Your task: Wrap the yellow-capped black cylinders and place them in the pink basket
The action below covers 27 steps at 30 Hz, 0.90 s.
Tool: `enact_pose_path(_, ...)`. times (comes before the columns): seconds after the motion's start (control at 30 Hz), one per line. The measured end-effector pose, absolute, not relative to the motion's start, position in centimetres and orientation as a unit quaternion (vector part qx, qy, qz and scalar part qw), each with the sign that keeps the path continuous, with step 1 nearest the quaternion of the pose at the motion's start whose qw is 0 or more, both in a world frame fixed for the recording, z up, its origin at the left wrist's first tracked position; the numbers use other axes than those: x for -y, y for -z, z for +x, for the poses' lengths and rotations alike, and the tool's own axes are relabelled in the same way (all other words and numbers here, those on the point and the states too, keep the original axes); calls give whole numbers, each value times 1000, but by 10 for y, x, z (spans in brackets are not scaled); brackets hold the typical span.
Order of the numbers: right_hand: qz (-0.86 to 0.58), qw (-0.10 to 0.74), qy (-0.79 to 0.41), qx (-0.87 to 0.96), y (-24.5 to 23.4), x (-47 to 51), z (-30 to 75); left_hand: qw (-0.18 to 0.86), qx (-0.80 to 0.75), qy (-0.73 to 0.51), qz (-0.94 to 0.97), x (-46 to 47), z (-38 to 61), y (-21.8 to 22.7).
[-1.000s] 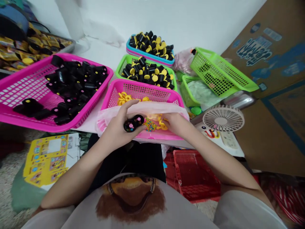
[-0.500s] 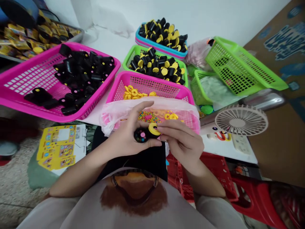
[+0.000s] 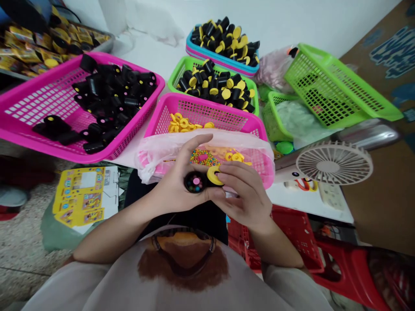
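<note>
My left hand (image 3: 173, 183) is closed around two small black plastic cups. One black cup (image 3: 195, 182) faces up, with coloured beads and a pink centre inside. A yellow ring-shaped cap (image 3: 214, 175) sits at the mouth of the other cup, tilted; whether it is fully seated I cannot tell. The fingertips of my right hand (image 3: 248, 190) press on that cap, thumb below it. Just beyond my hands is a pink basket (image 3: 207, 100) with yellow ring caps (image 3: 183, 124), and coloured beads (image 3: 204, 157) show behind its plastic film (image 3: 162, 149).
To the left stands a large pink basket (image 3: 65, 147) of black cups. Behind are a green basket (image 3: 175, 75) and a blue basket (image 3: 194, 48), both with yellow-capped cups. A small fan (image 3: 335, 163) and green baskets (image 3: 340, 90) are at right; a red crate (image 3: 288, 233) is below.
Both hands stay together with the cups. My right fingers have shifted slightly on the yellow cap, which now shows more of its top. The whole view has shifted slightly.
</note>
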State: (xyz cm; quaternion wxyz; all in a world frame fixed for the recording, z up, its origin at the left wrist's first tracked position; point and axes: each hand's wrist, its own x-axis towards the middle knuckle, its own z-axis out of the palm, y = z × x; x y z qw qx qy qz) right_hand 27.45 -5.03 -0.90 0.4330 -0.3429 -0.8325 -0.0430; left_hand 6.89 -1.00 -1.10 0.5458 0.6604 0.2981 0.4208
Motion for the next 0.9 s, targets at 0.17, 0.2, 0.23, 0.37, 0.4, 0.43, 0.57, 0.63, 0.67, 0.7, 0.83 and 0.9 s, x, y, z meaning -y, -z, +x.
enact_pose_path(0.17,-313,393,81,861,9,51,280,546,-278,-407,678,9,67,15)
enact_pose_path(0.2,-305,388,93,865,9,50,281,545,-278,-401,682,9,67,15)
enact_pose_path(0.23,-299,384,107,867,9,49,282,541,-281,-396,686,9,67,15)
enact_pose_path(0.37,-303,366,127,871,9,47,283,529,-298,-394,690,9,68,13)
enact_pose_path(0.4,-306,365,118,871,9,47,283,532,-296,-392,690,8,68,12)
enact_pose_path(0.43,-307,368,107,871,10,46,284,535,-295,-389,689,8,69,11)
enact_pose_path(0.57,-305,391,80,865,14,46,281,538,-301,-360,700,8,69,9)
enact_pose_path(0.63,-320,387,66,862,16,48,278,538,-299,-340,712,8,69,8)
enact_pose_path(0.67,-325,382,58,863,16,49,277,538,-296,-333,715,8,69,8)
enact_pose_path(0.7,-325,376,52,866,17,50,276,539,-293,-331,717,8,68,8)
enact_pose_path(0.83,-303,363,64,879,18,50,277,539,-287,-331,720,8,66,11)
enact_pose_path(0.9,-299,375,55,876,14,48,280,534,-290,-338,719,8,65,11)
